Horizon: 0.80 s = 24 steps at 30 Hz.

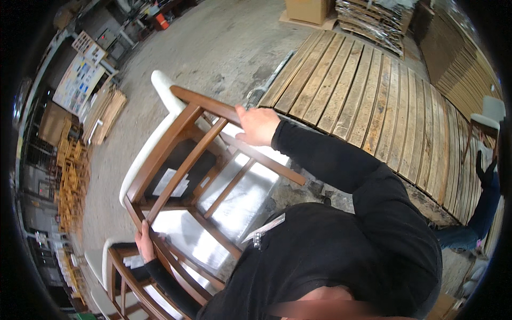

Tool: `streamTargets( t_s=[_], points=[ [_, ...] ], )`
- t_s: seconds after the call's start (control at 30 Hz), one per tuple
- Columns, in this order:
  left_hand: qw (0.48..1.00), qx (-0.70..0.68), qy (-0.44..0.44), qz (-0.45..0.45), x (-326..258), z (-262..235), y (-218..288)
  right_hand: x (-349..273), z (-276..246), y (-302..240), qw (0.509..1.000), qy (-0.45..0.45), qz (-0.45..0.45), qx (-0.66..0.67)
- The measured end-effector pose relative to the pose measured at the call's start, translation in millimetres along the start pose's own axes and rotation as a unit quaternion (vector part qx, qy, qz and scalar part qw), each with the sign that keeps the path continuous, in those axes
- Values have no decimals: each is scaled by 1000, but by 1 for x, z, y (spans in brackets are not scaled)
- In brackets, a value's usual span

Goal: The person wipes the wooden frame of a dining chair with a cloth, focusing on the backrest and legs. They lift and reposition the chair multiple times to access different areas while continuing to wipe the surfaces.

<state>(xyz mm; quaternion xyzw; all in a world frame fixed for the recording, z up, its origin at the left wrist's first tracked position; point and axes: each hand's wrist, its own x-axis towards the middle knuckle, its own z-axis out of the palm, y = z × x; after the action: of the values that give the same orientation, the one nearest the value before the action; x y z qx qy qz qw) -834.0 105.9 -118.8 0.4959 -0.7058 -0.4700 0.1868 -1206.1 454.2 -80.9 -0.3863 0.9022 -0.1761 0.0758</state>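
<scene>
A wooden chair [184,165] with a brown frame and white padded edges is tilted in front of me, its dark underside and white paper labels [172,182] showing. My right hand [260,126] is closed around the frame's far right part, by a leg. Lower on the left, my left hand [144,242] grips the near corner of the same frame; its fingers are partly hidden behind the wood. A pale, shiny surface [234,186] shows through the frame. A second chair [120,272], also brown and white, stands beside my left forearm.
A slatted wooden platform [368,101] runs along my right. Beyond it are a cardboard box [308,10], wrapped stacked material [373,21] and cardboard sheets [458,58]. Another person [477,213] is near a chair [488,114] at far right. Wooden frames [72,176] are piled at left.
</scene>
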Motion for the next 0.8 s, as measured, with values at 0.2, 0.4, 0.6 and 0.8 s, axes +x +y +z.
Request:
streamTargets(
  t_s=[0.2, 0.4, 0.6, 0.8],
  points=[
    [1000, -18, -6, -1, -11, 3, 19, 5, -6, -1, 1000, 14, -1, -8],
    [1000, -15, 0, -5, -11, 4, 24, 6, -7, -1, 1000, 10, 1, -4],
    [1000, -13, -6, -7, -5, 3, 20, 12, -2, 3, 1000, 14, -15, 4],
    [999, -30, -4, -29, 18, -2, -5, 22, 17, 2, 999, 33, -6, -8]
  ],
)
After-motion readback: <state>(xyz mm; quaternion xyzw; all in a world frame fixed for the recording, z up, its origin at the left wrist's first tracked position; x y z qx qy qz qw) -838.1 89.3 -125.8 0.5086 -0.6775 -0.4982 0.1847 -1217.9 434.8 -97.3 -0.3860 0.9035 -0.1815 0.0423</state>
